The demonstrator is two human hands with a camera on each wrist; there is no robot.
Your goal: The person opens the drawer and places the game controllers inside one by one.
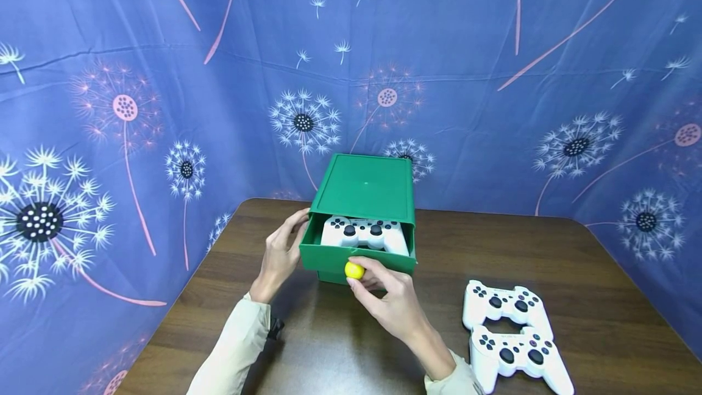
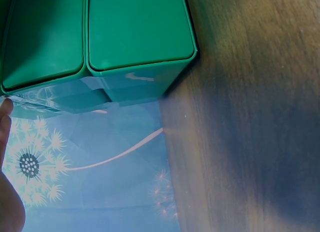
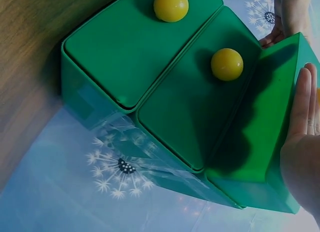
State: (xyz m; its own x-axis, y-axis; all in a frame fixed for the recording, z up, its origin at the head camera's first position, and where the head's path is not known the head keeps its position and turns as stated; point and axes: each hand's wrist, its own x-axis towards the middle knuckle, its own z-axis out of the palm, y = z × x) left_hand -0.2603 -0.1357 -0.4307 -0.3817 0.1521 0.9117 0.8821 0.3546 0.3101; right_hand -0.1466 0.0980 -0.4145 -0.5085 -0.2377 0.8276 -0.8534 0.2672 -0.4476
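Note:
A green drawer box stands toward the back of the table, its top drawer pulled partway out. Inside that drawer lies a white game controller, its rear part hidden under the box top. My right hand pinches the round yellow knob on the drawer front between thumb and fingers. On the box's left side, my left hand rests with loosely bent fingers near the drawer's upper edge. The right wrist view shows two lower drawer fronts, both pushed in, with yellow knobs.
Two more white controllers lie on the wooden table to the right, one in front of the other. Behind the table hangs a blue cloth with dandelion prints. A small black object shows beside the left sleeve.

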